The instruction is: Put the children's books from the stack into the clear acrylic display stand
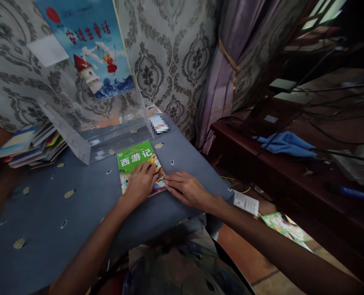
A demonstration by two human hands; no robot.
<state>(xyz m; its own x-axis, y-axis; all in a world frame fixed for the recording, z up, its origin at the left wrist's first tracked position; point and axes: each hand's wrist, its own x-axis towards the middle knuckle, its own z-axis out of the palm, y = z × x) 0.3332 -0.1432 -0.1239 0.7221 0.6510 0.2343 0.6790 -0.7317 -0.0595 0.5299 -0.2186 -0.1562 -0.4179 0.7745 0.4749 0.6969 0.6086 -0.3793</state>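
A green-covered children's book (134,159) lies flat on the blue-grey tablecloth (77,200). My left hand (141,181) rests on its lower half, fingers stretched out flat over the cover. My right hand (186,187) lies on the cloth at the book's right edge, fingers extended and touching that edge. Neither hand holds anything.
A clear acrylic stand (86,135) holds a blue storybook (91,45) upright behind the green book. A pile of books (31,143) sits at the far left. A dark wooden bench (292,176) with a blue cloth (288,143) and cables stands on the right. Papers (284,225) lie on the floor.
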